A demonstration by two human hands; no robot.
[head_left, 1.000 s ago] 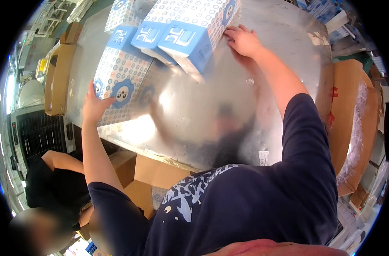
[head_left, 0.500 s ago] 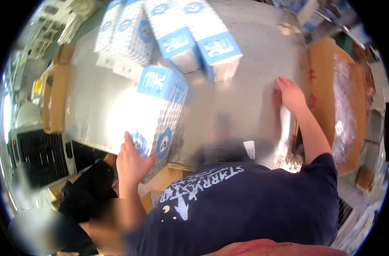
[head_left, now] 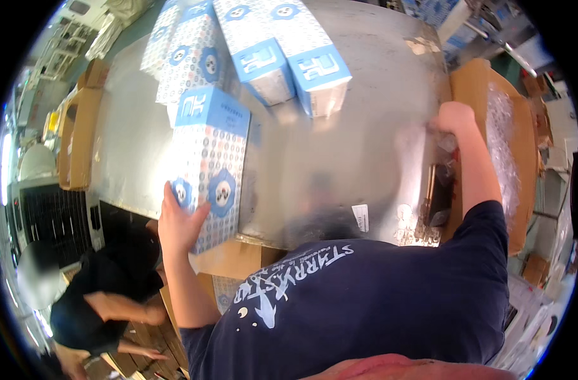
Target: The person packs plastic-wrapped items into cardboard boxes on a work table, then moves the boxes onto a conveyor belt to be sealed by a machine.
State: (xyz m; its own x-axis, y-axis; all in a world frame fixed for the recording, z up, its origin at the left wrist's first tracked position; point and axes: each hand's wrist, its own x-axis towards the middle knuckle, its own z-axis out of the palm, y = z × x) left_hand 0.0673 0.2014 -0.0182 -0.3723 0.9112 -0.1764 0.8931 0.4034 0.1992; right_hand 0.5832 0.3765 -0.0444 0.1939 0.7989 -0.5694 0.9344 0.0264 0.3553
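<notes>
A long white carton [head_left: 220, 171] with a blue end and round animal prints lies slanted over the metal table's near left edge. My left hand [head_left: 180, 228] grips its near end, with thumb and fingers spread across its faces. Past it lie several matching cartons, one white and blue carton [head_left: 320, 69] among them. At the right side of the table my right hand [head_left: 457, 118] is curled closed beside an open cardboard box [head_left: 469, 85]. What its fingers hold, if anything, is hidden; a bit of clear plastic [head_left: 447, 143] shows just below it.
Clear plastic film [head_left: 501, 126] fills the right cardboard box. A dark phone-like object [head_left: 437, 190] and a white label [head_left: 360, 217] lie by the metal table's [head_left: 365, 145] near edge. Another cardboard box [head_left: 86, 145] stands at left. A person in black [head_left: 114, 278] bends at lower left.
My left hand and its carton have shifted left, the carton now touching the ones behind. My right hand has moved right toward the cardboard box and curled closed. The person at lower left has moved.
</notes>
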